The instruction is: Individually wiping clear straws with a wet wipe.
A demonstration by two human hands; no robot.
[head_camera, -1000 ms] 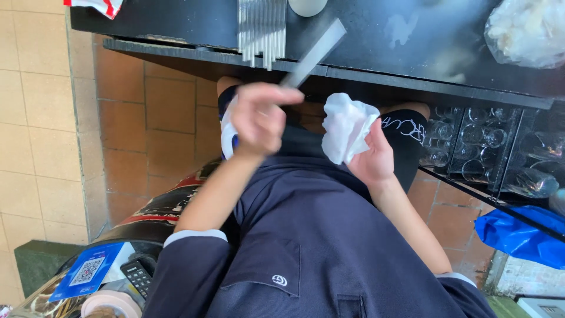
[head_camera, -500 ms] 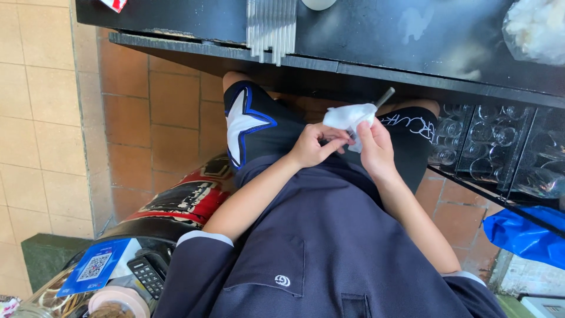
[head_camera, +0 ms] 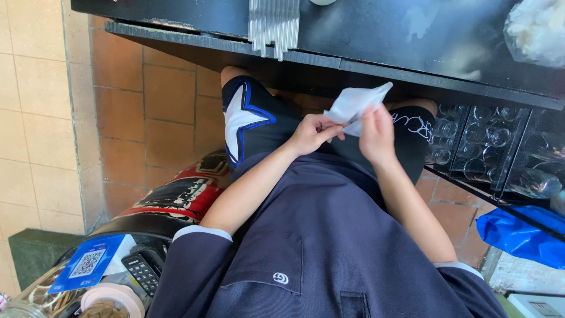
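Head view. The left hand (head_camera: pixel 313 133) is closed in a pinch, fingers curled, thumb and fingertips gripping the lower left edge of a white cloth (head_camera: pixel 355 103). The right hand (head_camera: pixel 376 134) is also closed on the cloth, its fingers folded over the lower right part with the back of the hand facing the camera. Both hands meet at the cloth, just in front of the person's lap and below the edge of the black counter (head_camera: pixel 412 41). The cloth stands up from the hands, its upper corner pointing right toward the counter edge.

A thin grey item seems to sit inside the cloth between the hands; only a sliver shows, and its kind cannot be told. The right palm and fingertips are hidden behind the hand itself.

On the counter, a bundle of grey metal strips (head_camera: pixel 273 23) overhangs the front edge; its upper end is cut off by the frame. A clear plastic bag (head_camera: pixel 538 29) lies at the top right, partly cut off. Under the counter at right, a rack of glasses (head_camera: pixel 482 141) stands in shadow. A blue plastic bag (head_camera: pixel 521 235) lies at lower right. At lower left are a calculator (head_camera: pixel 141 272), a blue card (head_camera: pixel 88 265) and a roll of tape (head_camera: pixel 112 297), partly cropped.
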